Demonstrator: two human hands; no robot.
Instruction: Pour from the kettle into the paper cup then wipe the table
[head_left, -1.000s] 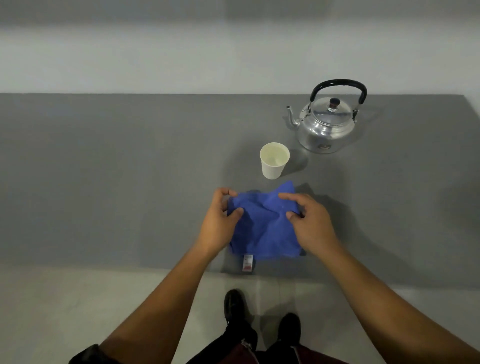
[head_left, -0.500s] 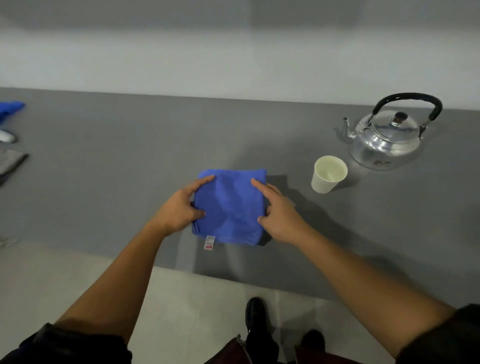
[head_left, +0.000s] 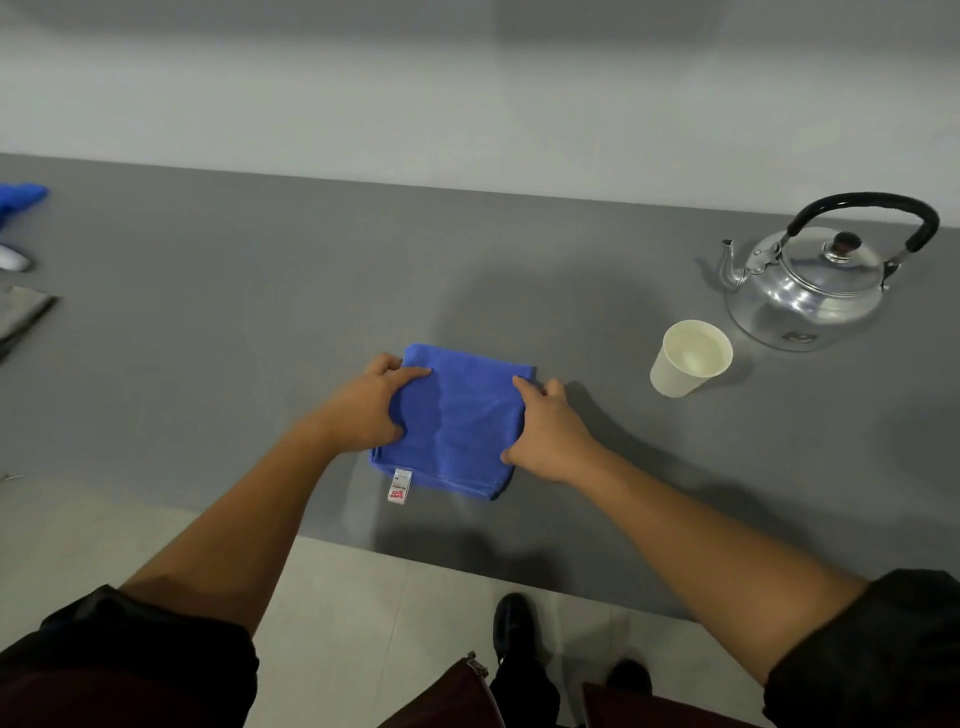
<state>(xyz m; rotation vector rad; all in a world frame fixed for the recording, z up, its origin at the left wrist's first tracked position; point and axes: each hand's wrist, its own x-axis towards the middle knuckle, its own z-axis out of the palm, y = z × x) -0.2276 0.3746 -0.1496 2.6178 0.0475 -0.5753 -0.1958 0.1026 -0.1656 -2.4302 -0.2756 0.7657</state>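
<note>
Head camera, looking down at a long grey table (head_left: 260, 291). A blue cloth (head_left: 457, 421) lies near the table's front edge, folded into a neat, flat rectangle; a second ago it was a crumpled heap just below the cup, and since then it has been squared up and now sits well to the left of the cup. The left hand (head_left: 371, 402) rests on the cloth's left edge, fingers curled around and pinching it. The right hand (head_left: 550, 431) presses on the right edge, thumb on top, fingers closed over the fold.

The paper cup (head_left: 688, 358) stands upright to the right, with pale liquid inside, so pouring looks finished. The steel kettle (head_left: 808, 283), black handle raised, stands upright just behind the cup, spout pointing left. The folded, gripped cloth suggests wiping is finishing or about to begin; I cannot tell which.

A white tag (head_left: 400, 486) hangs from the cloth's near-left corner with red print, too small to read. At the far left edge sit another blue item (head_left: 21, 197) and a grey folded cloth (head_left: 23, 312)
</note>
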